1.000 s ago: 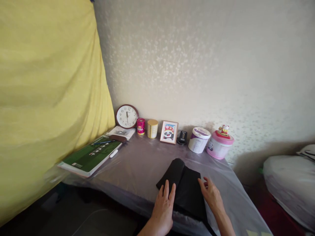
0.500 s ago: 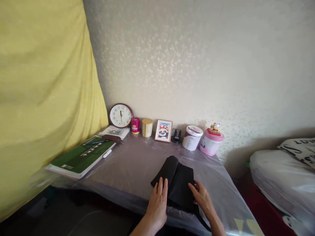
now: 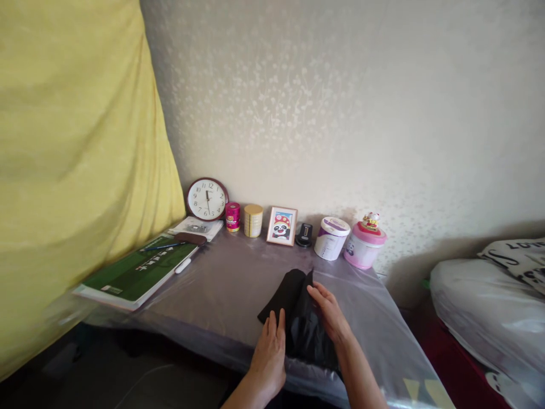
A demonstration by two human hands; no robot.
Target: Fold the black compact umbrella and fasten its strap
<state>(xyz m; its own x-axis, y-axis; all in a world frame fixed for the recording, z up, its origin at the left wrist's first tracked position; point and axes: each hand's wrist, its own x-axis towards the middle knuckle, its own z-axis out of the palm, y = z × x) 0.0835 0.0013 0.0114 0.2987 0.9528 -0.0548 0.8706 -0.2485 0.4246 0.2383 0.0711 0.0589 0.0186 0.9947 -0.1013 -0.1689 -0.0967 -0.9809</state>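
Basically betw. both hands: soft black folded fabric piece (image 3: 281, 295), R side up

Piece lies nr front edge of grey plastic-covered table (image 3: 230, 270), long axis approx. front-to-back, far end tipped slightly R. Bare R hand (image 3: 332, 318) is nearer the raised R flap (image 3: 303, 324), grip narrow, pinching its far edge. Bare L hand (image 3: 269, 355) is at the L part, fingers straight & open; thumb hidden, contact can't be confirmed.
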